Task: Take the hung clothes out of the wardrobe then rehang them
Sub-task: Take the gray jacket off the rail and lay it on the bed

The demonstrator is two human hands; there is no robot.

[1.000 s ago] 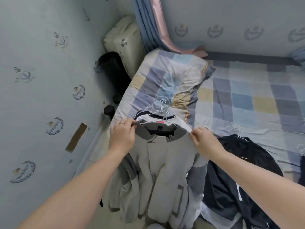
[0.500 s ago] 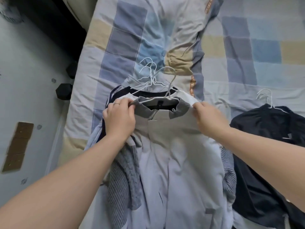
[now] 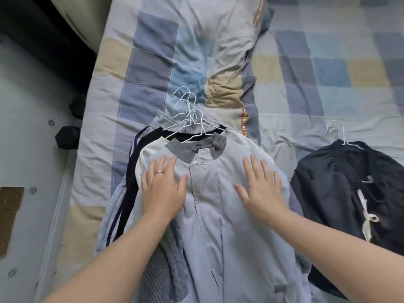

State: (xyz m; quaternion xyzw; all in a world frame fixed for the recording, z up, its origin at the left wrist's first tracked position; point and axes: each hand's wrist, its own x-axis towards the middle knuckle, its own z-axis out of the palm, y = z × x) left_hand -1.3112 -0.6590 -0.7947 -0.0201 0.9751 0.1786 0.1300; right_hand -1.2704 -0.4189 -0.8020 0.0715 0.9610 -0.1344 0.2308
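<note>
Stack of hung clothes, laid on the patchwork quilt (image 3: 153, 68) at the left side of the bed, collars toward the far end.
- Top item: pale grey jacket (image 3: 218, 226) with a ribbed collar. Its hem is cut off at the near edge of the view.
- Beneath: a cream garment (image 3: 148, 154) and a navy striped garment (image 3: 131, 182), each showing only as an edge at the left. The number of layers cannot be told.
- White wire hangers (image 3: 190, 119): the hooks are bunched together beyond the collars, and the shoulders are hidden inside the clothes.
- Left hand (image 3: 162, 191), wearing a ring (image 3: 160, 171): fingers spread, palm flat on the jacket's chest.
- Right hand (image 3: 261, 191): likewise spread and flat on the jacket, to the right of the placket.
- Second heap: dark clothes (image 3: 341, 182) on the checked sheet (image 3: 328, 68) to the right, with hanger hooks (image 3: 336, 132) at the far end. It is partly cut off by the right edge.

Half a second ago both hands pinched the jacket at its shoulders beside the collar. Now they have let go and lie lower on its front.
</note>
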